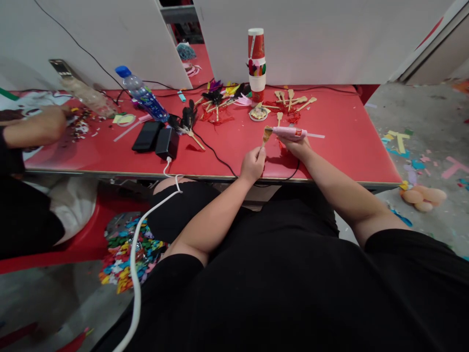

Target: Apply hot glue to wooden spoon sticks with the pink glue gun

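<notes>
My left hand (252,164) is closed around the thin handle of a small wooden spatula-shaped stick (267,134), its broad head pointing up. In my right hand (296,145) is a pink hot glue gun (287,132), with a pale glue stick (315,136) poking out of its back end. The gun's nozzle is at the head of the wooden stick; whether they touch I cannot tell. Just beyond, a small round dish (258,114) holds pale bits. Similar wooden sticks (290,98) lie past the gun among red feathery scraps (294,116).
A stack of red paper cups (256,49) stands behind the dish. Feathered sticks (217,100), a blue-capped bottle (146,98), a black phone (147,137) and a black power adapter (167,143) occupy the left of the red table (351,146). Another person's arm (36,128) reaches in far left.
</notes>
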Demonstrator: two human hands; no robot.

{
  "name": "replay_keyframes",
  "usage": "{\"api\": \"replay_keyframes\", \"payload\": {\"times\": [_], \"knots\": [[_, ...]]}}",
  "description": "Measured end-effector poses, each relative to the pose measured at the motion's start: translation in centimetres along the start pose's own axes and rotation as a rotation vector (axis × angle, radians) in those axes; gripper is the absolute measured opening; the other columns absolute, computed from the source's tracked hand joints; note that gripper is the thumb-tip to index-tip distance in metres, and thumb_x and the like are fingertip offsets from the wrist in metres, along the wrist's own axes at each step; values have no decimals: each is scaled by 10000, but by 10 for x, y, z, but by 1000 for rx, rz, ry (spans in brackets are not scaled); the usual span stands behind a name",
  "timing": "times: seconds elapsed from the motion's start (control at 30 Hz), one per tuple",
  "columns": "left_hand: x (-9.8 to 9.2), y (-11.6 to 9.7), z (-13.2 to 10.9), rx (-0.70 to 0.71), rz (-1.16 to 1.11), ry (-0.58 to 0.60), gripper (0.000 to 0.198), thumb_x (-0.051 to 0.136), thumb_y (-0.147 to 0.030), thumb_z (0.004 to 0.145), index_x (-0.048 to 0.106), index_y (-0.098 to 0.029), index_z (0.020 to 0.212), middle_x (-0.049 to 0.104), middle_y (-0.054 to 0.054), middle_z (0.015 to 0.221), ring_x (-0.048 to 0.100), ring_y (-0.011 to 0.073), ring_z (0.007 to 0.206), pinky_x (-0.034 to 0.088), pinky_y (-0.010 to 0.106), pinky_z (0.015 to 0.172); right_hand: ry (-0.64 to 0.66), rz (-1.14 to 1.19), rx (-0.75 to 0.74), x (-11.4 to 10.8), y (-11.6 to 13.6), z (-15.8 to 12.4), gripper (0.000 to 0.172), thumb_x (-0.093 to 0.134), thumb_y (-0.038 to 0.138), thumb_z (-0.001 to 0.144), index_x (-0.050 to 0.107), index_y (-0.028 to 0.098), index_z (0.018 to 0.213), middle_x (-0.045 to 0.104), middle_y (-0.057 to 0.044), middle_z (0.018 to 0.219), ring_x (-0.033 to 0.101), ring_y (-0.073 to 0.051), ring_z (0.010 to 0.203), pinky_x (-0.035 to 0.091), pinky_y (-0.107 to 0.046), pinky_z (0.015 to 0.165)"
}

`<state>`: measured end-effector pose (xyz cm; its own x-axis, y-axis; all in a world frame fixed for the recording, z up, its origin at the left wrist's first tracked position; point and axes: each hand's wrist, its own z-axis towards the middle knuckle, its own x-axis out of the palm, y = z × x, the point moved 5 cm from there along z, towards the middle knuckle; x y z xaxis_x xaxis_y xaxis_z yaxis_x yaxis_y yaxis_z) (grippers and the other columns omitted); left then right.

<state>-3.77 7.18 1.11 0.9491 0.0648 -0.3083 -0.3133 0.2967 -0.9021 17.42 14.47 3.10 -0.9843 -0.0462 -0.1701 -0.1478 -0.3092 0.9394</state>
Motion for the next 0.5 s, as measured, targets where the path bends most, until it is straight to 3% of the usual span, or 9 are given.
{"api": "replay_keyframes", "payload": {"times": [0.17,0.33,0.5], "knots": [[-1,1,1,-21,-2,-1,510,537,-537,1199,542,-250,778,551,13,692,503,197,686,342,363,705,42,-16,-19,1,-4,1,389,969,633,871,861,279,992,887,-99,1095,833,-408,1333,734,-542,1172],[-1,1,1,-13,23,2,504,531,-529,1201,530,-252,780,550,10,694,516,198,693,345,364,708,42,-84,45,-1,-9,-1,369,983,611,891,839,272,917,863,-92,953,860,-401,1216,766,-528,1057],[-1,1,0,-38,59,7,464,515,-477,1198,543,-250,795,567,10,703,528,200,708,353,365,720,49,-182,49,-1,-5,-2,310,928,563,961,860,262,937,881,-90,945,872,-364,1132,769,-485,1019]]}}
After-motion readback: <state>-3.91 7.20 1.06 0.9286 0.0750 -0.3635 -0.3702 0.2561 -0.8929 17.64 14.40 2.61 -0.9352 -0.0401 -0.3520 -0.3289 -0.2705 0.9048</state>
